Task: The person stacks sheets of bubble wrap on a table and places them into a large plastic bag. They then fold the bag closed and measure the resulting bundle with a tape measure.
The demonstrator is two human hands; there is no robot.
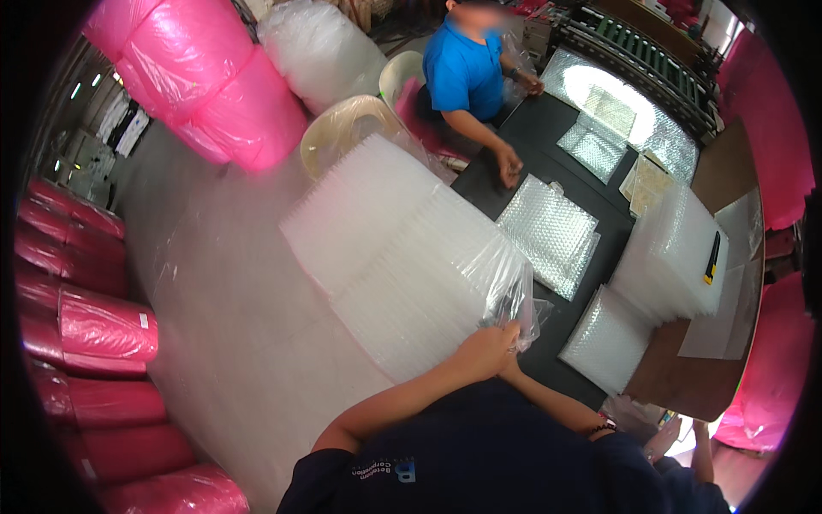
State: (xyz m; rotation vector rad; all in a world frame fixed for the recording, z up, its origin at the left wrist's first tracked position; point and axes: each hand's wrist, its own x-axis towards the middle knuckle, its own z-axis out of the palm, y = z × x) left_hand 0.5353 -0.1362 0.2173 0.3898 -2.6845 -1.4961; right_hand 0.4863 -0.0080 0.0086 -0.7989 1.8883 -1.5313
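A long clear plastic bag point(402, 248) packed with rows of bubble-wrap pouches stretches from the table's edge toward a chair. My left hand point(495, 347) is closed around its gathered, crumpled end. Close against it, my right hand point(510, 367) grips the same bunched plastic, its fingers mostly covered by the left hand. Loose plastic sticks out past both hands. Just beyond, a stack of silvery bubble pouches point(548, 231) lies on the black table point(535, 141).
Across the table sits a co-worker in a blue shirt point(462, 68). To the right, a tall pouch stack point(668, 253) bears a yellow-and-black cutter knife point(711, 259). Another person's hand point(664, 441) shows lower right. Pink rolls point(107, 330) line the left; a cream chair point(347, 124) stands behind the bag.
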